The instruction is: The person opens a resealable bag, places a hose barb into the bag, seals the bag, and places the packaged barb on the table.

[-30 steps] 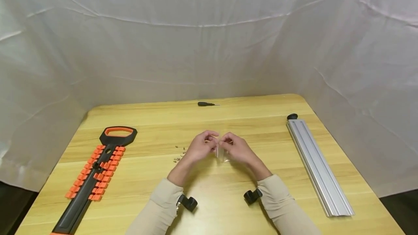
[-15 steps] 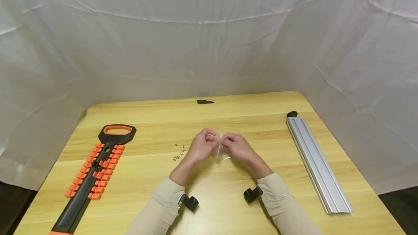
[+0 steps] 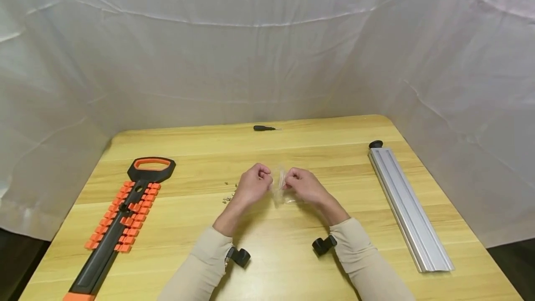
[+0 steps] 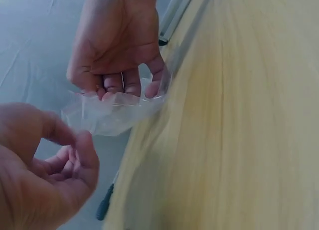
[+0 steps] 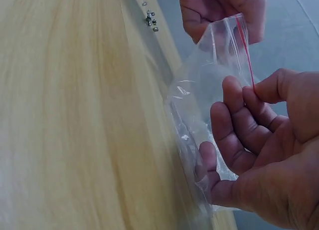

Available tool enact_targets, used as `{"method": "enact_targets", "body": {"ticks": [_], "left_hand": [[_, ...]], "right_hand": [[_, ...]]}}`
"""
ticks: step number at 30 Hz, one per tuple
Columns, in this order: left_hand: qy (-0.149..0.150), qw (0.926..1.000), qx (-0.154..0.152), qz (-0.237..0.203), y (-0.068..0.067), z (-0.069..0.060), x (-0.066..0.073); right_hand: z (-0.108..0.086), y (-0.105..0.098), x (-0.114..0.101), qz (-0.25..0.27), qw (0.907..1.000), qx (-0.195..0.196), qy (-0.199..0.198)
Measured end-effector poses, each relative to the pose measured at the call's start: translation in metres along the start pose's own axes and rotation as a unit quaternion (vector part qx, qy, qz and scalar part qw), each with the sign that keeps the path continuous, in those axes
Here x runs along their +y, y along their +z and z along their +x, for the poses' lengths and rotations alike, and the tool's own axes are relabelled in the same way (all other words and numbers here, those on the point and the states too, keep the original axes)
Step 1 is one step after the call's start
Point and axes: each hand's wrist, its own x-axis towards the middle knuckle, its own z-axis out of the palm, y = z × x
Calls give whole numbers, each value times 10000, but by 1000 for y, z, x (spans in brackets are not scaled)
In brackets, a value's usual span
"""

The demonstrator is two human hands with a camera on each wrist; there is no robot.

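Note:
A clear zip bag (image 5: pixel 192 85) with a red line along its mouth hangs between the two hands above the table. My right hand (image 3: pixel 307 186) pinches the red-lined edge between thumb and forefinger, while its other fingers lie against the plastic, as the right wrist view shows. On the bag's other side is my left hand (image 3: pixel 253 184). Its thumb and forefinger meet at the bag's near edge in the left wrist view; the exact grip is partly hidden. Several small metal screws (image 5: pixel 149 20) lie on the table beside the left hand, partly covered by it in the head view.
A black rack with orange clips (image 3: pixel 121 208) lies at the left of the wooden table (image 3: pixel 276 259). At the right lies a long silver metal profile (image 3: pixel 407 208) with a black knob. A small black screwdriver (image 3: pixel 264 128) lies near the back edge, before a pale curtain (image 3: pixel 259 68).
The hands have drawn slightly apart, the left hand moving left. More of the bag shows between them. The head view has tilted a little.

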Motion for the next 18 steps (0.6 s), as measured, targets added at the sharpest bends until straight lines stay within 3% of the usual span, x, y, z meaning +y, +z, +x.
{"method": "enact_targets", "body": {"ticks": [6,14,18], "left_hand": [[623,9937,-295,882,-3,-1,-1],[1241,9800,244,1536,-5,-4,-2],[1471,9669,390,2050,-6,-5,-3]], "right_hand": [[1,-1,1,293,9995,84,86],[1,-4,4,151,9994,299,-97],[2,-4,5,-56,9995,309,-106]]}}
